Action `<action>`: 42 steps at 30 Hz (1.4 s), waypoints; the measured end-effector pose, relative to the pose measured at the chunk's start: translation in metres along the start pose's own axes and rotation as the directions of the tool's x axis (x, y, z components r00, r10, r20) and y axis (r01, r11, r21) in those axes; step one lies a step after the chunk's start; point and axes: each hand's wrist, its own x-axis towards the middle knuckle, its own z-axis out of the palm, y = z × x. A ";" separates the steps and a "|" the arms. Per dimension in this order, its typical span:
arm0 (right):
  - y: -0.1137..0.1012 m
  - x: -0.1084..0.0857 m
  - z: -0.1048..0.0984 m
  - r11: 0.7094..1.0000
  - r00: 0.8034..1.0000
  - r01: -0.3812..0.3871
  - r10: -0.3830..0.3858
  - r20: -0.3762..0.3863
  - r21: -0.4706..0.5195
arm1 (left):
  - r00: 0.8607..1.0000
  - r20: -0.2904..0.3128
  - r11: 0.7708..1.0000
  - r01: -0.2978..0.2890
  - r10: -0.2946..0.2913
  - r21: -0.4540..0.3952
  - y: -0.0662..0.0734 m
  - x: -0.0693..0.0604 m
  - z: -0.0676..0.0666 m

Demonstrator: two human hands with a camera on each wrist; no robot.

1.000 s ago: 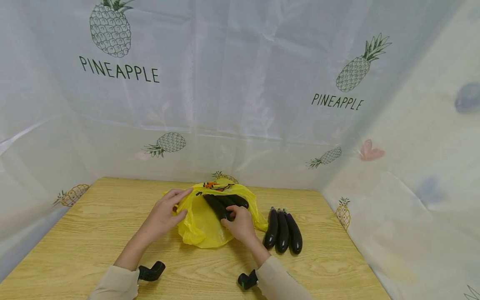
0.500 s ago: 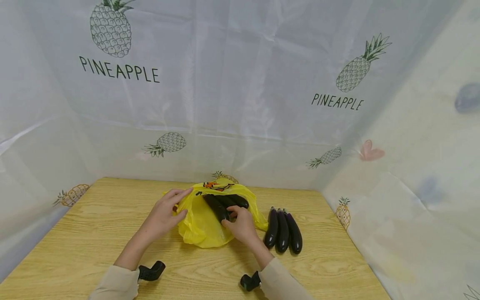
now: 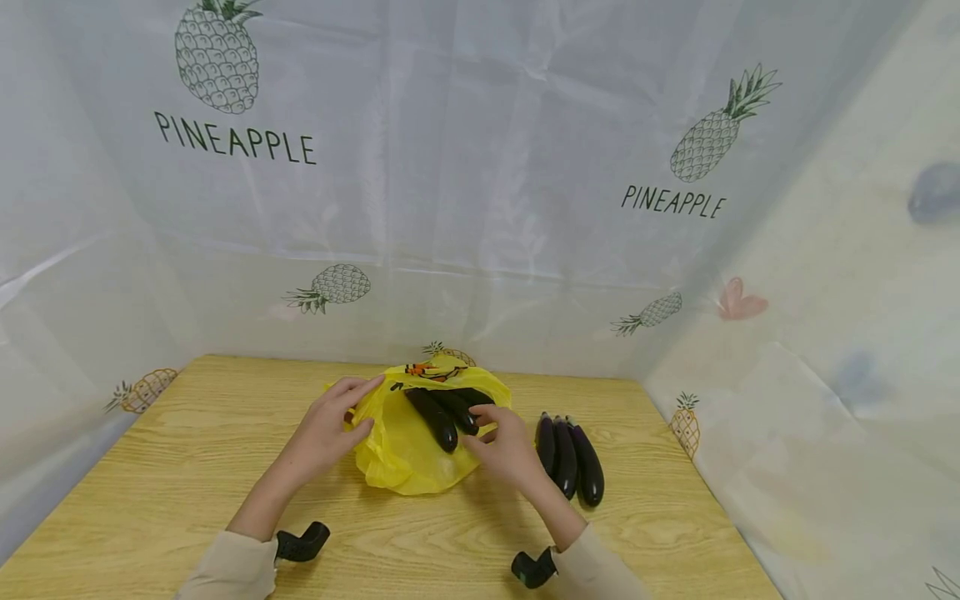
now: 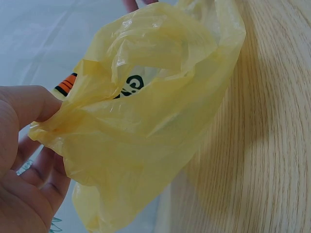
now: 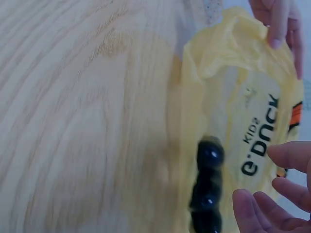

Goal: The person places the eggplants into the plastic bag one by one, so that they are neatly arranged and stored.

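Note:
A yellow plastic bag [image 3: 408,467] lies on the table with its mouth facing me. My left hand [image 3: 330,425] holds the left side of its rim; the left wrist view has the thumb [image 4: 36,104] against the gathered plastic. Three dark eggplants [image 3: 435,421] rest side by side inside, their rounded ends [image 5: 210,154] towards the mouth. At the right side of the opening is my right hand [image 3: 506,446], fingers spread and nothing in them. Three more eggplants [image 3: 588,467] lie in a row on the table to the right, partly behind my right forearm.
A wood-grain table [image 3: 405,550] carries everything. Behind it and along the sides hang pale sheets [image 3: 480,208] printed with pineapples. A black curved piece [image 3: 303,542] juts from my left wrist, and a similar one [image 3: 534,568] from my right.
My right hand has let go of the eggplant in the bag and drawn back to the right. The eggplant ends now show more fully. My left hand stays where it was.

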 end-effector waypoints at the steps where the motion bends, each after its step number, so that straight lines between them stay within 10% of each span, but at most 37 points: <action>1: 0.001 -0.002 -0.005 1.000 1.000 0.004 -0.004 -0.006 -0.004 | 1.000 0.001 1.000 0.001 -0.001 0.001 0.000 0.000 0.000; 21: 0.052 -0.052 -0.093 0.977 0.984 -0.052 0.014 -0.177 -0.209 | 1.000 0.015 1.000 0.027 -0.027 0.006 0.000 0.001 -0.002; 42: 0.098 -0.082 -0.112 0.931 0.975 -0.179 0.124 -0.185 -0.318 | 1.000 0.016 1.000 0.027 -0.027 0.000 -0.001 -0.001 -0.001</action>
